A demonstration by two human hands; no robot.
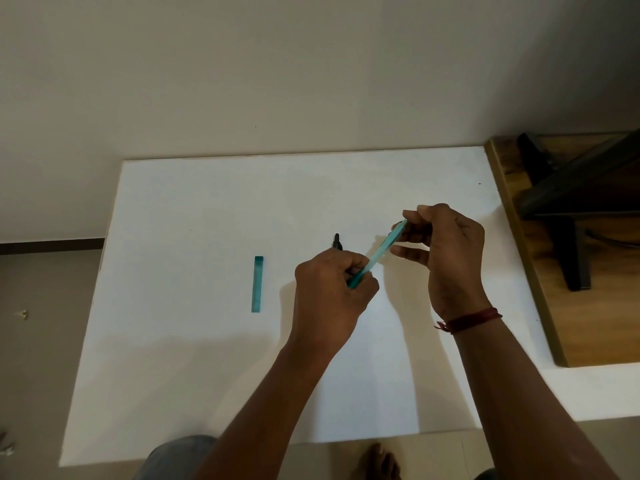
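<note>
Both hands are up over the white table (207, 375), sharing one teal strip (379, 252) above its middle. The left hand (332, 292) is curled tight and grips the strip's lower end. The right hand (446, 251) pinches the upper end between thumb and bent fingers, so the strip slants between them, clear of the table. A second teal strip (257, 284) lies flat on the table, further towards its left side. A black pen (337, 241) pokes out behind the left knuckles; whether it is held, I cannot tell.
</note>
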